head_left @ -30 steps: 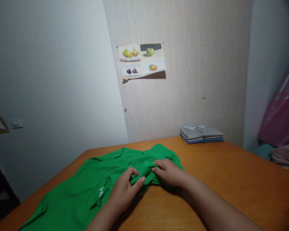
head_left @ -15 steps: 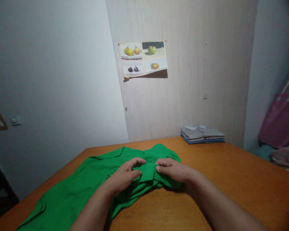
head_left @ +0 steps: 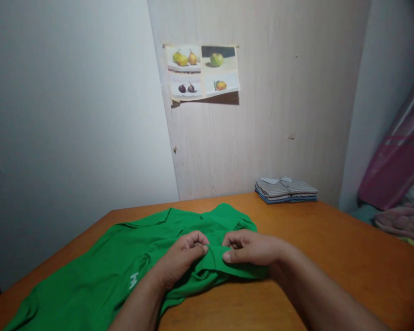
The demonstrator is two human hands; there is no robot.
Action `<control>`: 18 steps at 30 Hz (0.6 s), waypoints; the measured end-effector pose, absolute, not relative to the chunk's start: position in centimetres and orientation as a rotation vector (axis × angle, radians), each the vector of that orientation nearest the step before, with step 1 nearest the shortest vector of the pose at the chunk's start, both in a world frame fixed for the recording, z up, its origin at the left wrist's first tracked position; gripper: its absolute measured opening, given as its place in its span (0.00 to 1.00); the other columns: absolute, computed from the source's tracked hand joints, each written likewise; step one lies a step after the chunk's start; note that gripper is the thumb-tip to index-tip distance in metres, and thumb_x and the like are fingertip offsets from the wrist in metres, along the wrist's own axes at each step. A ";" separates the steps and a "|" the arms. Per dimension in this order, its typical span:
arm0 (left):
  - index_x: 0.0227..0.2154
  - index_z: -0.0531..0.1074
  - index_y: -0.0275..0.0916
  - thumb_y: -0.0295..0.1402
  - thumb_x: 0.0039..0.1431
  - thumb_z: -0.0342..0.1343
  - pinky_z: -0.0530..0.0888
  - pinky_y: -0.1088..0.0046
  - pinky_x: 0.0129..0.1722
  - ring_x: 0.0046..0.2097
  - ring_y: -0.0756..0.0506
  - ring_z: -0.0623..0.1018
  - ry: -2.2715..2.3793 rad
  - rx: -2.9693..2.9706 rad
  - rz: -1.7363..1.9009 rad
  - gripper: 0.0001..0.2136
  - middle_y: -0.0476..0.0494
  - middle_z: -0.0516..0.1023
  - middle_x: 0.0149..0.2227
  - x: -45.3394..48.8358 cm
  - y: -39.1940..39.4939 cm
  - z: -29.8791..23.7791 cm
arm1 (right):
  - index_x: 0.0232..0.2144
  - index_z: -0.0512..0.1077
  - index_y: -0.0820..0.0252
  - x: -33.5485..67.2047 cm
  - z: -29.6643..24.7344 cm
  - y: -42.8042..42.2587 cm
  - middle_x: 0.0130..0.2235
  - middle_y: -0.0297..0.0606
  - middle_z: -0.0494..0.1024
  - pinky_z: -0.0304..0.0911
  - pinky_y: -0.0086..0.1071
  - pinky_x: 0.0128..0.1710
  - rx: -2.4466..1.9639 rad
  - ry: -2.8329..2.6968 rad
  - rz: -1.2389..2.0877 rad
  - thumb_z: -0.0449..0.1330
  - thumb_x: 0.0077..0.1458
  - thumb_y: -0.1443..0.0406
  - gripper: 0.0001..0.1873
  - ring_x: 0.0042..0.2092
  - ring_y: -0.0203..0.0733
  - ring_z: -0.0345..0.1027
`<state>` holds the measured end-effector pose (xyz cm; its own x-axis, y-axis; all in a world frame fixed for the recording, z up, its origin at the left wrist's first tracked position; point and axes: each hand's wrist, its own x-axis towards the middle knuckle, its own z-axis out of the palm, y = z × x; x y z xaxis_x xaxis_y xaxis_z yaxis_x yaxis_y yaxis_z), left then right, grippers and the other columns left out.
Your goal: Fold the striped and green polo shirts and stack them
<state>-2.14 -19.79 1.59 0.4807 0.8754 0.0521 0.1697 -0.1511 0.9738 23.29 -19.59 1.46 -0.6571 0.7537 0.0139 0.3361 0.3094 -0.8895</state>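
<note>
A green shirt (head_left: 103, 257) lies spread and wrinkled over the left and middle of the table, with white lettering partly hidden beside my left forearm. My left hand (head_left: 184, 257) is closed, thumb and fingers pinching a band of the shirt's cloth. Just to its right, my right hand (head_left: 251, 248) pinches the same band, thumb on top. Between the two hands the green cloth is slightly raised and curved; whether this band is the collar I cannot tell.
A stack of folded shirts (head_left: 286, 190), striped on top, sits at the far right of the orange-brown table (head_left: 317, 266). A sheet of fruit pictures (head_left: 203, 71) hangs on the wall behind. Pink cloth (head_left: 400, 225) lies beyond the right edge.
The band between my hands has turned over and lies flatter toward me. White lettering has come into view by my left forearm. The camera view has shifted slightly.
</note>
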 end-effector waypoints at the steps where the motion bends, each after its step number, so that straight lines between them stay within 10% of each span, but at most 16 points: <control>1: 0.33 0.72 0.39 0.43 0.54 0.63 0.62 0.77 0.29 0.28 0.52 0.65 0.913 1.625 0.806 0.12 0.53 0.68 0.28 -2.1 -20.0 1.8 | 0.36 0.71 0.59 23.0 1.5 -19.7 0.28 0.27 0.64 0.49 0.25 0.25 -0.956 -2.145 1.288 0.65 0.54 0.47 0.22 0.29 0.31 0.54; 18: 0.38 0.75 0.37 0.36 0.51 0.64 0.63 0.77 0.30 0.29 0.52 0.68 0.902 1.609 0.704 0.12 0.52 0.73 0.30 -3.2 -20.5 2.3 | 0.32 0.71 0.62 23.3 1.6 -19.8 0.25 0.27 0.67 0.52 0.25 0.27 -0.865 -1.885 1.545 0.67 0.54 0.46 0.24 0.26 0.30 0.56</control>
